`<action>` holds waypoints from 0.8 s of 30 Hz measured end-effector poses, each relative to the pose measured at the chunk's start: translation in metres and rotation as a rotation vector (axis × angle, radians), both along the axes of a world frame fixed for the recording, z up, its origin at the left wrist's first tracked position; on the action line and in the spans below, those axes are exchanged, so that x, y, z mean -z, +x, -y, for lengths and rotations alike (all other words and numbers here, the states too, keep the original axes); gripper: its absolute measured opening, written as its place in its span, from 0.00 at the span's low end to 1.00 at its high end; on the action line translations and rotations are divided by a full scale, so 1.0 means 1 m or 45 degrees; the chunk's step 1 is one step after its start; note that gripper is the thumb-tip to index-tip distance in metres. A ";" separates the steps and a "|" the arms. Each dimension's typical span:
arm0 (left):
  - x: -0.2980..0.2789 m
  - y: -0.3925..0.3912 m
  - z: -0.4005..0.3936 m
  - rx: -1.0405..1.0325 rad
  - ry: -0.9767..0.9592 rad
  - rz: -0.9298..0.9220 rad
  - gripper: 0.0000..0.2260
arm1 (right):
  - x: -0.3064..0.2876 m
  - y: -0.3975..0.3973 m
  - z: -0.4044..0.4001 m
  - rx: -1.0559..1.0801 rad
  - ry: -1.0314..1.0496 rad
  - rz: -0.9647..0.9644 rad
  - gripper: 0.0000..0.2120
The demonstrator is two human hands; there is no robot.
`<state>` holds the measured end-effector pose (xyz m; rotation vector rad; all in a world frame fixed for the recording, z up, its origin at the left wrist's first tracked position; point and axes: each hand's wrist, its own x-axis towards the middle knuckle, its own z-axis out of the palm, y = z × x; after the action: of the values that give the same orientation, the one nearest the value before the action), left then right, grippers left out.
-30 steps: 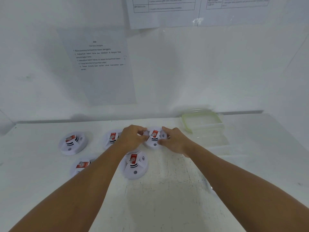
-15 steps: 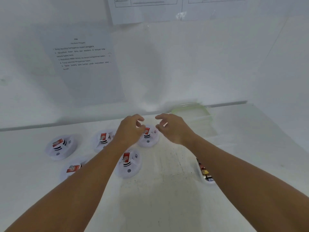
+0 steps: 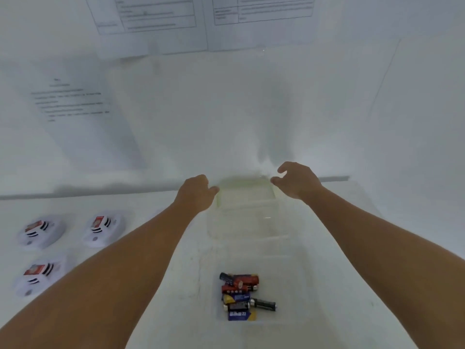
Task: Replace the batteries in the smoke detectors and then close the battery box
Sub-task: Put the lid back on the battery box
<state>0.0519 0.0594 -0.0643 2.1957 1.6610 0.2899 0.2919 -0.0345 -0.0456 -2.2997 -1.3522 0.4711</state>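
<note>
A clear lid with a green rim (image 3: 245, 191) lies at the back of the table by the wall. My left hand (image 3: 196, 193) hovers at its left edge and my right hand (image 3: 298, 181) at its right edge, both with fingers loosely curled and holding nothing. The view is blurred, so I cannot tell whether either hand touches the lid. A clear box (image 3: 289, 321) near me holds several loose batteries (image 3: 241, 295). Three white smoke detectors (image 3: 103, 229) (image 3: 41, 231) (image 3: 37, 275) with red labels sit at the left.
Another clear container (image 3: 241, 224) stands between the lid and the battery box. Printed sheets (image 3: 73, 102) hang on the white wall behind the table (image 3: 156, 311). A side wall rises at the right.
Both hands let go of the middle smoke detector and moved right and back to the green-rimmed lid. My view turned right, bringing the battery box into sight.
</note>
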 end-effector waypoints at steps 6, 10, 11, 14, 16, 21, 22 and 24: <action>0.011 0.015 -0.009 -0.090 -0.058 -0.098 0.12 | 0.019 0.023 -0.005 -0.090 -0.073 -0.171 0.16; 0.016 0.018 -0.007 -0.168 -0.060 -0.013 0.03 | 0.030 0.025 -0.009 -0.044 0.008 -0.268 0.13; 0.017 0.019 -0.006 -0.182 -0.059 0.014 0.02 | 0.032 0.025 -0.010 -0.008 0.030 -0.322 0.11; 0.016 0.021 -0.004 -0.221 -0.029 0.129 0.01 | 0.037 0.024 -0.011 0.086 0.105 -0.452 0.07; 0.012 0.020 0.001 -0.268 0.003 0.288 0.01 | 0.037 0.023 -0.011 0.123 0.190 -0.483 0.06; -0.008 0.012 0.014 -0.283 0.163 0.721 0.05 | 0.030 0.020 -0.006 0.076 0.478 -0.661 0.07; -0.013 0.010 0.016 -0.256 0.179 0.765 0.07 | 0.027 0.019 -0.004 0.059 0.532 -0.674 0.06; -0.021 0.004 0.020 -0.182 0.224 0.767 0.10 | 0.023 0.018 0.001 0.058 0.610 -0.680 0.07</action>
<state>0.0560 0.0396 -0.0437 1.8364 1.4785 1.0545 0.3096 -0.0356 -0.0683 -1.6550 -1.0081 0.6139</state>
